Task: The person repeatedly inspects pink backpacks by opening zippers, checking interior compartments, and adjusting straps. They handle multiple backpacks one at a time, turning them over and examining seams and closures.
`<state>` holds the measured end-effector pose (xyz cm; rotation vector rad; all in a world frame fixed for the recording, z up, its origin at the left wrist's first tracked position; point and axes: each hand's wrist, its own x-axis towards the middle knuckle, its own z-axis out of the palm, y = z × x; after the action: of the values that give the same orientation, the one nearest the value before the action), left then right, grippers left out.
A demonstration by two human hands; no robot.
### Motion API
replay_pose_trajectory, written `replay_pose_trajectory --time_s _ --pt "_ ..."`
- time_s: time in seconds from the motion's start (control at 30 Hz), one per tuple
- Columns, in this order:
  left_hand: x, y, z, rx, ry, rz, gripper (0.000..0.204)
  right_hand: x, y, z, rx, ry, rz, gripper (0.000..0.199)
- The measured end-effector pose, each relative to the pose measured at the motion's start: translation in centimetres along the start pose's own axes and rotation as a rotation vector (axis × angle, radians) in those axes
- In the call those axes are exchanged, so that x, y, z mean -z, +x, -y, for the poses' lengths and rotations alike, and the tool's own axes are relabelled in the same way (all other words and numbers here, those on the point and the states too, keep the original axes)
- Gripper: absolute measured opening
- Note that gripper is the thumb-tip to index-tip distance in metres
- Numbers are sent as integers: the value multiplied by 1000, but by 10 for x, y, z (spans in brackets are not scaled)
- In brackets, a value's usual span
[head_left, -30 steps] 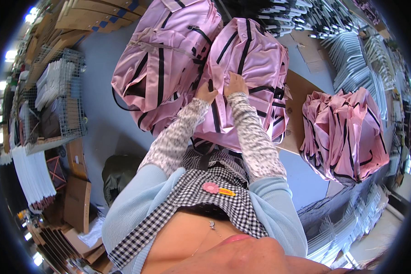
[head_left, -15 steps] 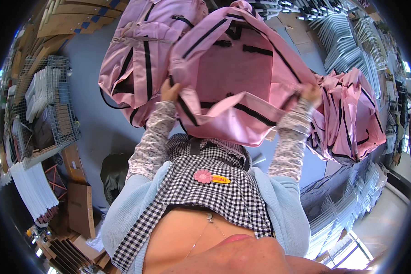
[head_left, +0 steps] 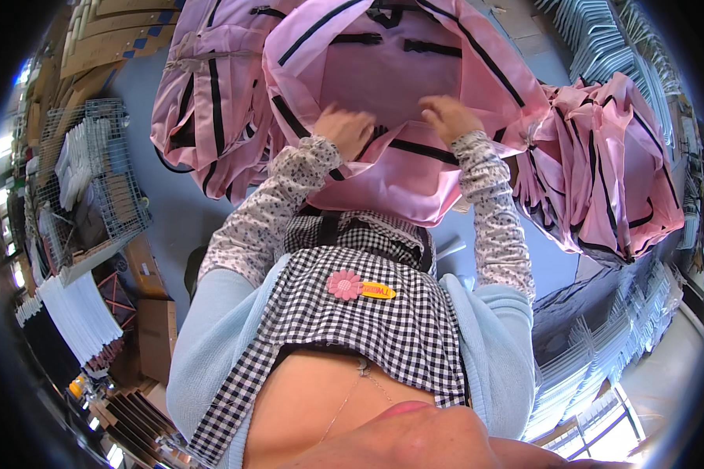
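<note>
A large pink bag (head_left: 395, 189) with black zip edges lies spread open on the table in front of me. Black straps with buckles (head_left: 432, 48) cross its inner panel. Over the left part of its mouth is my left hand (head_left: 346, 129), fingers stretched out toward the middle and nothing visibly gripped. My right hand (head_left: 450, 119) hovers across from it above the opening, its fingers loosely apart. The undersides of both hands are hidden, so any light touch on the fabric cannot be made out.
Stacked pink bags (head_left: 235, 78) sit against the open bag's left side. More folded pink bags (head_left: 610, 168) are heaped at right. Beyond them lie many pale wire hangers (head_left: 594, 39). A wire basket (head_left: 121, 168) stands left of the blue-grey table (head_left: 160, 207), with cardboard (head_left: 117, 31) at the far left.
Both hands have let go of the bag's side edges and come inward over its opening. The bag's front edge has sunk, and the whole scene sits slightly higher in view.
</note>
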<state>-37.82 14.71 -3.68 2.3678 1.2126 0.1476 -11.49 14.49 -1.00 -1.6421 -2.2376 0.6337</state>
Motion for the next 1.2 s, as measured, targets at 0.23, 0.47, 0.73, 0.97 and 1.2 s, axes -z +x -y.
replay_pose_trajectory --time_s 0.23,0.47,0.73,0.97,1.2 --pt "-47 -96 30 103 -176 532 38 -29 -126 -16 -259 -72 836 46" --pt "-63 -35 12 102 -91 -52 39 -34 -83 8 -166 -189 -89 27" --pt "-90 -25 52 -72 -109 -14 33 -75 -54 -12 -132 -599 103 23" --pt "-71 8 47 -26 -608 40 29 -52 -37 -11 -361 -133 224 39" --pt "-80 23 14 -122 -693 80 32 -82 -43 -30 -277 347 127 40"
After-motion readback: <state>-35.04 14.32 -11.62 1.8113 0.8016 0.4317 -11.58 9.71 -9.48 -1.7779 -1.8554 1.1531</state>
